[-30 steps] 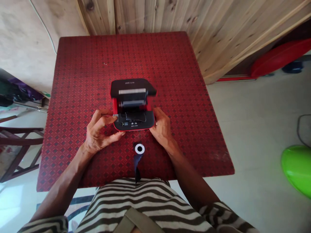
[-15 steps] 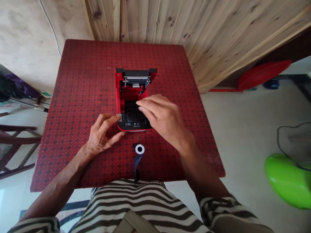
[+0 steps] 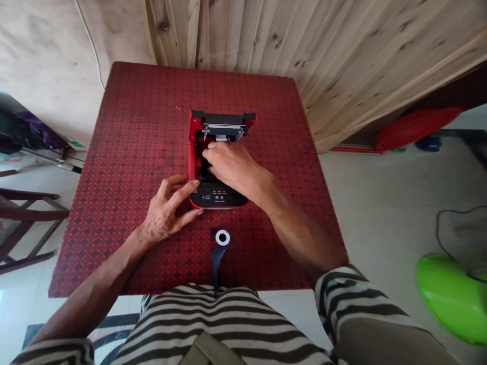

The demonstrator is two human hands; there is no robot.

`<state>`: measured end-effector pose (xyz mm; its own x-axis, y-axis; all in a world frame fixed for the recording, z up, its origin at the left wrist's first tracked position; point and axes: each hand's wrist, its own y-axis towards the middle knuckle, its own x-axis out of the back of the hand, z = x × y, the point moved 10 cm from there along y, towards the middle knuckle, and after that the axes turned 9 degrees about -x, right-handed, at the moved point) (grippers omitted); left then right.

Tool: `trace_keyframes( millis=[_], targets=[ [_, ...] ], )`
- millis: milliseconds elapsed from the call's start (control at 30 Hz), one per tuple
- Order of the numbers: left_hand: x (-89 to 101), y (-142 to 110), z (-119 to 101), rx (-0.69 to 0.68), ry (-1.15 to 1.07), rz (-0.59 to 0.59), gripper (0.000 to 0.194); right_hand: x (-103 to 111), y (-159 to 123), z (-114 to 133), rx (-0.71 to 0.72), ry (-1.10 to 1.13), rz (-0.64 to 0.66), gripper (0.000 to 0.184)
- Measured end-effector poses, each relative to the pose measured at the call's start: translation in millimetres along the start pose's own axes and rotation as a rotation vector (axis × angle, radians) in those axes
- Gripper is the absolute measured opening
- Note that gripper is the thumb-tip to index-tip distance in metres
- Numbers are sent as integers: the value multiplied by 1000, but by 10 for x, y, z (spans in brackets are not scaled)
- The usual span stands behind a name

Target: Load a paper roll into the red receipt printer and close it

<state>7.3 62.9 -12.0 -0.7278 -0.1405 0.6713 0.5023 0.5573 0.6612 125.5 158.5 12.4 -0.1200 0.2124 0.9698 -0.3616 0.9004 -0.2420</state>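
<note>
A small red and black printer (image 3: 218,200) sits on the table with its lid (image 3: 223,120) raised at the back. My left hand (image 3: 165,208) grips its front left corner, index finger on top and thumb low at the front edge. My right hand (image 3: 236,167) reaches into the open bay with its fingers curled together. What those fingers hold, if anything, is hidden. In front of the printer lies a small roll (image 3: 222,237) with a white end and a dark strip (image 3: 216,258) trailing toward the table's front edge.
The table (image 3: 144,116) has a red patterned cover and stands near a wooden plank wall (image 3: 266,35). A dark wooden chair (image 3: 30,215) is at the left. On the floor at the right is a bright green object (image 3: 449,299).
My right hand has gone deeper into the printer's bay. The black piece that lay over the front panel no longer covers it, and the buttons there show. My left hand stays at the corner.
</note>
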Motion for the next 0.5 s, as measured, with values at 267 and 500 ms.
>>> trace_keyframes(
  millis=[267, 500],
  targets=[
    [9, 3, 17, 2, -5, -12, 77, 163, -175, -30, -44, 42, -89, 29],
    [24, 50, -9, -11, 20, -12, 72, 382, -825, -810, -114, 614, -580, 21]
  ],
)
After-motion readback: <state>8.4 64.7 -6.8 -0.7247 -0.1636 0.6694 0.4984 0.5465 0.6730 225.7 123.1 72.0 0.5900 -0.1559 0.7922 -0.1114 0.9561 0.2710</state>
